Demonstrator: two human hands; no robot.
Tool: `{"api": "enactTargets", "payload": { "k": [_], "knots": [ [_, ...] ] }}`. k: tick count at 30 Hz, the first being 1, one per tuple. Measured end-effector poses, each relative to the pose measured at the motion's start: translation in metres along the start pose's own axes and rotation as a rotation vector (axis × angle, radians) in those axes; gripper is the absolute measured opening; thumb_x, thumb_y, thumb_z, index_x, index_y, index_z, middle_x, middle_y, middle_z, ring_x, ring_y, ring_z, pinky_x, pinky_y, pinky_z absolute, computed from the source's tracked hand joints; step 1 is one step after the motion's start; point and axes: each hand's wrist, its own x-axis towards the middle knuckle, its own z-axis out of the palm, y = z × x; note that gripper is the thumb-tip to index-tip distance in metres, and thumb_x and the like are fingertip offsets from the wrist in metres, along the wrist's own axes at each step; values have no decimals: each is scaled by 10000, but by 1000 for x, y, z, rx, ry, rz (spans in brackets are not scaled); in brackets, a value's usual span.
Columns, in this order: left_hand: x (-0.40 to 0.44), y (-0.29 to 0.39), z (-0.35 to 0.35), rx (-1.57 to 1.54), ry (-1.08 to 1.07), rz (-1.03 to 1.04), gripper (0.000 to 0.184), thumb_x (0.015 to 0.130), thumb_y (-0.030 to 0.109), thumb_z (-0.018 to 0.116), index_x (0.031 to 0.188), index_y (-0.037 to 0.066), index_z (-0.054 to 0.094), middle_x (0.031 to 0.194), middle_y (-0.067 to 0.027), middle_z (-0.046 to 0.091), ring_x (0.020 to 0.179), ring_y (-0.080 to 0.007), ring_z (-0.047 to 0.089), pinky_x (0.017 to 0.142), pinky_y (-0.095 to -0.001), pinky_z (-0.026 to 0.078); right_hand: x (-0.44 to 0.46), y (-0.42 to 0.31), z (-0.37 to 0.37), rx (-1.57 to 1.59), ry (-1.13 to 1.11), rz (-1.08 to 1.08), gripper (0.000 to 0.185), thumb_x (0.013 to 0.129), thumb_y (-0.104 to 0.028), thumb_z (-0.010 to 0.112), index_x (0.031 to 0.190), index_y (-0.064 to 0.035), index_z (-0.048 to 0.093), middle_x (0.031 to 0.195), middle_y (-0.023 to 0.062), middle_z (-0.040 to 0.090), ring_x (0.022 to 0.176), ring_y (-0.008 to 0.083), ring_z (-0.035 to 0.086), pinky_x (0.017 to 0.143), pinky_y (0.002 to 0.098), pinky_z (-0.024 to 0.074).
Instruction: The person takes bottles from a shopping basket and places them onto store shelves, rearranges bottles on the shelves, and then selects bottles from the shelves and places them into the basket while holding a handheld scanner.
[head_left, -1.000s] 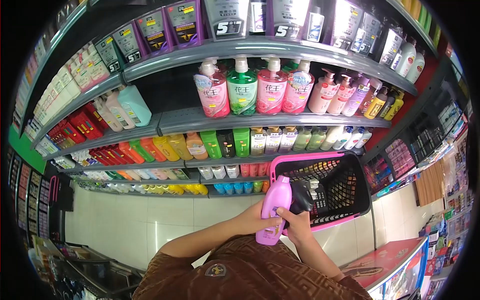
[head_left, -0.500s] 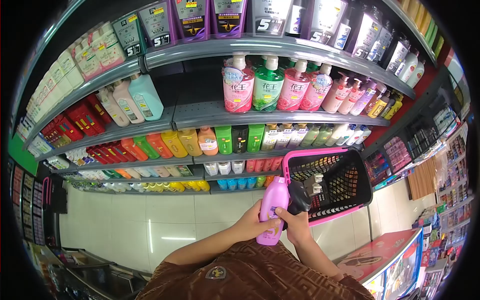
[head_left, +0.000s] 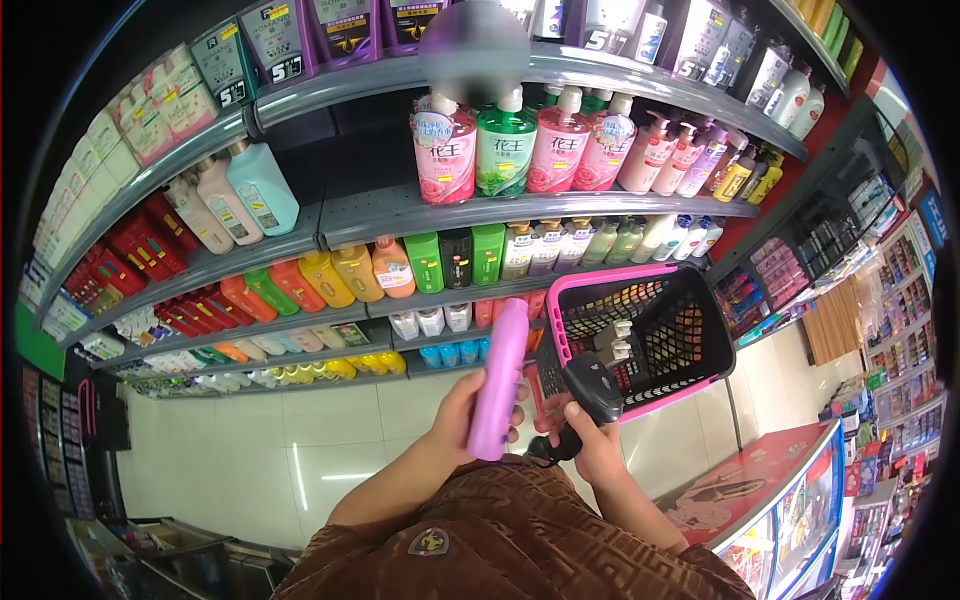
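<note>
Head view, as I see it from my remote post: the left hand, at lower centre, is wrapped around a purple bottle, which leans slightly rightward at the centre of the frame. The right hand, right of it, grips a black scanner, thumb against its handle. Behind lies the pink-rimmed basket, right of centre; pump bottles line the shelf at upper centre.

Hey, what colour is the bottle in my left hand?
The bottle is pinkish purple on the side showing, best seen in the head view.
</note>
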Motion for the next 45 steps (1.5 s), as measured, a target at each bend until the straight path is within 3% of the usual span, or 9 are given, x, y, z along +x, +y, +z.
{"api": "enactTargets", "payload": {
  "k": [2,7,12,14,15,18,35,42,45],
  "knots": [
    [7,0,10,-608,-501,-76,976,933,672,629,1649,162,205,1109,-104,517,879,-237,558,675,-391,531,4,-8,-16,23,-112,-26,389,1017,-178,625,1332,33,536,1090,196,688,817,208,702,629,303,535],
    [33,-12,43,-616,-689,8,1129,864,729,691,1682,213,109,1147,-91,430,911,-220,487,670,-367,503,2,-61,-56,-5,-341,-41,456,938,-110,690,1336,55,541,1100,153,679,783,146,662,688,287,538],
    [60,-35,83,-626,-668,49,1137,844,706,725,1679,206,137,1138,-84,435,905,-202,487,661,-359,517,-18,-119,-94,-100,-408,138,575,806,-104,833,1301,50,584,1055,123,693,924,151,679,795,310,552],
    [70,-45,96,-598,-649,116,1125,851,694,695,1678,170,141,1135,-92,485,920,-207,520,697,-373,525,-12,-131,-99,-426,-538,-175,615,762,-146,894,1267,64,613,1038,119,701,948,184,690,830,346,557],
    [72,-48,104,-464,-502,140,1184,772,746,709,1677,196,179,1024,-44,462,874,-172,469,803,-341,445,-11,-129,-109,-538,-555,-194,705,716,-243,957,1257,65,627,1027,135,710,936,231,708,842,371,558],
    [87,-63,116,-449,-449,170,1199,759,759,701,1673,170,196,996,-29,467,865,-167,461,848,-330,403,-8,-127,-125,-643,-616,-202,770,687,-333,983,1257,50,635,1021,156,716,905,248,716,819,370,557],
    [114,-95,149,-433,-377,184,1197,782,746,695,1671,121,195,1002,-32,498,830,-170,454,730,-290,431,4,-122,-181,-604,-653,-221,644,791,-364,911,1229,23,640,965,140,746,862,281,756,792,365,575],
    [110,-97,119,-307,-391,273,1034,856,656,686,1623,99,274,1028,-61,515,848,-167,545,697,-262,493,11,-111,-179,-392,-645,-233,574,836,-325,871,1236,25,652,1078,121,730,986,176,693,897,341,533],
    [98,-80,108,-306,-314,390,938,858,566,775,1574,152,331,1104,-58,531,901,-198,578,798,-355,545,16,-97,-184,-351,-637,-87,528,837,-344,869,1180,13,685,1016,69,722,880,149,663,823,305,526]
  ]
}}
